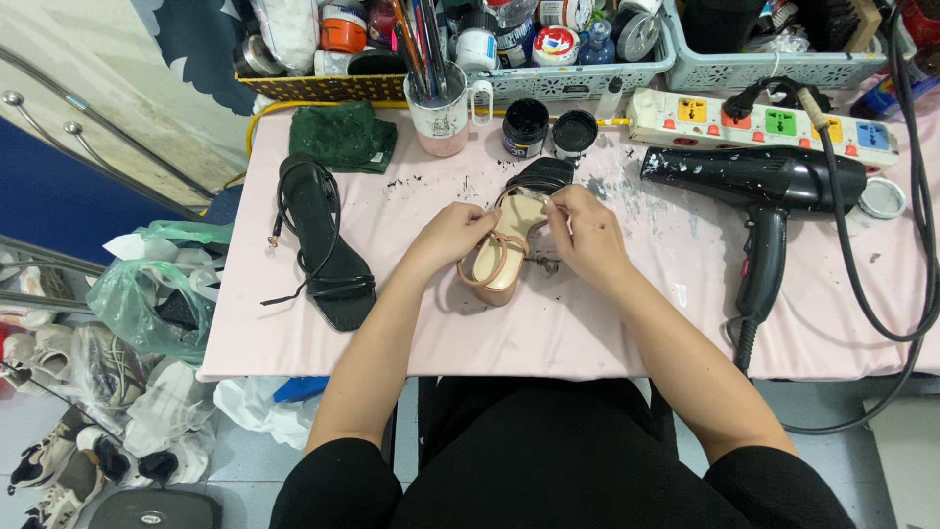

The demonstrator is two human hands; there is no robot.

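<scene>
A beige strappy sandal (501,263) with a partly black heel end lies at the middle of the pink table (587,333). My left hand (448,238) grips the sandal's left side near its front straps. My right hand (586,233) pinches the thin strap at the sandal's upper right. A black strappy sandal (328,257) lies flat to the left, apart from both hands.
A black hair dryer (759,191) lies to the right, its cord trailing off the table edge. Behind it sits a white power strip (759,120). Two open black paint jars (548,132), a brush cup (438,113), a green cloth (343,135) and supply baskets (587,73) line the back. Shoes and bags crowd the floor at left.
</scene>
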